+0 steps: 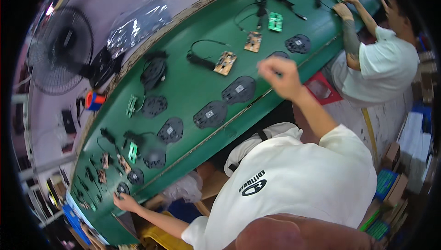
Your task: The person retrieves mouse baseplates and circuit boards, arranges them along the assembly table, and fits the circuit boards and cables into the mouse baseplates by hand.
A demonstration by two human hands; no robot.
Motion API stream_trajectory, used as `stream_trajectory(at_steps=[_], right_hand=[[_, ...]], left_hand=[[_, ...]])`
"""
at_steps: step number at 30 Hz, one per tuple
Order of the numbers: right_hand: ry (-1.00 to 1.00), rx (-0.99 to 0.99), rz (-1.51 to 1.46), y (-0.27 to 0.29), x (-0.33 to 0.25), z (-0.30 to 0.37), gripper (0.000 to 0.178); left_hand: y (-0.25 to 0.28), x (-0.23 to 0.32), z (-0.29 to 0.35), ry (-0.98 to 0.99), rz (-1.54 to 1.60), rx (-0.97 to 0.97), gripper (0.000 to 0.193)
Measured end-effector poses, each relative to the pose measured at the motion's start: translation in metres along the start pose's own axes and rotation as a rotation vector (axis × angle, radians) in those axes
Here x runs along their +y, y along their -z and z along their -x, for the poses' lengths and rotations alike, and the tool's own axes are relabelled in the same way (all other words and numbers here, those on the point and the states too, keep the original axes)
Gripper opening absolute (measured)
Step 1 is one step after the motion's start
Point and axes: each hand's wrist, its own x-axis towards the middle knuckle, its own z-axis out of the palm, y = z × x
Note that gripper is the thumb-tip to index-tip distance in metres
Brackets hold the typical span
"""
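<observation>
My left hand (pixel 125 202) is at the near left edge of the green table, fingers closed at the rim of a small dark plastic base (pixel 122 188). My right hand (pixel 281 78) is raised over the table edge, slightly blurred, with fingers curled; a small dark spot shows between them, too unclear to name. Behind it, a dark base (pixel 278 55) is partly hidden. Between my hands lies a row of dark rounded bases with pale labels, such as one base (pixel 239 89) and another base (pixel 210 114).
Beyond the row lie a brown circuit board (pixel 225 62) with a black cable, a green circuit board (pixel 275 22) and a black cable bundle (pixel 154 73). A fan (pixel 62 50) and clear plastic bags (pixel 138 22) stand past the far edge. At right, a co-worker (pixel 386 61) handles a green board.
</observation>
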Motion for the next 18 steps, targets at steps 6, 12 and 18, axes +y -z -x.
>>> stream_trajectory(at_steps=[6,12,18], right_hand=[[-0.101,0.269,0.621,0.114,0.141,-0.099,0.052],[-0.399,0.173,0.824,0.133,0.229,-0.147,0.064],[-0.382,0.057,0.717,0.116,0.231,-0.187,0.038]], left_hand=[[0.014,0.190,0.003,-0.296,0.477,0.129,0.027],[0.045,0.470,0.076,-0.992,0.908,-0.515,0.038],[-0.016,0.569,0.128,-1.212,0.699,-0.577,0.044]])
